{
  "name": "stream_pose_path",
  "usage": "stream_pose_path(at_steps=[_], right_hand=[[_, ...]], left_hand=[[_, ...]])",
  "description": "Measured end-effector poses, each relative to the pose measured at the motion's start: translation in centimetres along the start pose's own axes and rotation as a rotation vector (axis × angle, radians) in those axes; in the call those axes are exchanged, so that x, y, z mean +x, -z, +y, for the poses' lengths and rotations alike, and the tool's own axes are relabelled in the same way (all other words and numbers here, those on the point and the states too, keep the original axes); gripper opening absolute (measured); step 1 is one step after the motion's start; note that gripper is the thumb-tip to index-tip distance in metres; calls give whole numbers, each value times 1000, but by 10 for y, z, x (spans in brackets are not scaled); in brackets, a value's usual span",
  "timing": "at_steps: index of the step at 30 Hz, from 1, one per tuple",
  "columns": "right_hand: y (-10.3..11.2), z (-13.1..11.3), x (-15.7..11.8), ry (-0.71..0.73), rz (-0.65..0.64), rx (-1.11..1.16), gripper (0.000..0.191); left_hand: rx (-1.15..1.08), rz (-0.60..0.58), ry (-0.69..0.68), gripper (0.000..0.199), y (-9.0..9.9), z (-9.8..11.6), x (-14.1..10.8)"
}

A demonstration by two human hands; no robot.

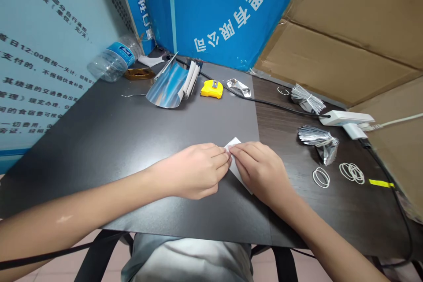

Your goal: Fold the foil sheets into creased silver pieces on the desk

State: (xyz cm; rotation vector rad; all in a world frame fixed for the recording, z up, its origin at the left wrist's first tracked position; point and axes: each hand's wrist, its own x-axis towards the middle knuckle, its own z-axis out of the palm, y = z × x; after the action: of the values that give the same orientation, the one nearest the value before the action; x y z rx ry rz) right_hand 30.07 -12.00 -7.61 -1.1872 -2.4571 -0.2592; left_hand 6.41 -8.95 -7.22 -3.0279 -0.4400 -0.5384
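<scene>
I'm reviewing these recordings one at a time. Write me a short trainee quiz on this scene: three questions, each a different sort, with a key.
1. Multiple choice: What do the left hand and right hand both touch?
A) a plastic bottle
B) a piece of white paper
C) a power strip

2. True or false: The yellow tape measure lies between the curled blue sheet and the silver foil piece.

3. Fill in the blank: Beside the loose white rubber bands, partly under a black cable, lies a short strip coloured ____.

Key: 1 B; 2 true; 3 yellow.
</scene>
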Motion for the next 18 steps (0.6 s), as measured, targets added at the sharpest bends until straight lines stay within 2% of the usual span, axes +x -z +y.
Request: stream_pose_path(at_steps=[18], right_hand=[[-2,-2,2,-36,13,32,21]], left_hand=[[-7,5,5,38,0,1,1]])
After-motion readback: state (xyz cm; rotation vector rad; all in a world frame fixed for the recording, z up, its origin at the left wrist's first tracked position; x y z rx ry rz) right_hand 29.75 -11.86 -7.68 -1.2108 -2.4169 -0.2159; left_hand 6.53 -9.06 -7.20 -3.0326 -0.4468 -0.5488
